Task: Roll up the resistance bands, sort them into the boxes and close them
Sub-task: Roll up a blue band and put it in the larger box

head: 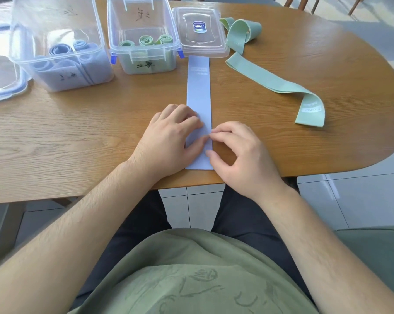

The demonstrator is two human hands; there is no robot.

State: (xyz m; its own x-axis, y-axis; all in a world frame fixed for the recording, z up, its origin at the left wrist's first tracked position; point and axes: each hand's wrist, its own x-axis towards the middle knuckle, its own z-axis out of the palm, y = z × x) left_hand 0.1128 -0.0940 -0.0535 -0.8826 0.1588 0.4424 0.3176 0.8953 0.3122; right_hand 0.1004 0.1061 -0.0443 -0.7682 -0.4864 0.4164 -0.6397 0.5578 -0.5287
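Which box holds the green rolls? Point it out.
The right box, beside the loose lid: green rolls inside. The left box holds blue rolls.

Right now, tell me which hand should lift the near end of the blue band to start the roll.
Right, probably. The right hand has its thumb close to the near end of the blue band; the left hand lies across it farther up, better suited to pinning it flat.

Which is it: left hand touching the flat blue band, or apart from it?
Touching. The head view shows the left hand lying on the blue band, its thumb and fingers overlapping the strip with no gap.
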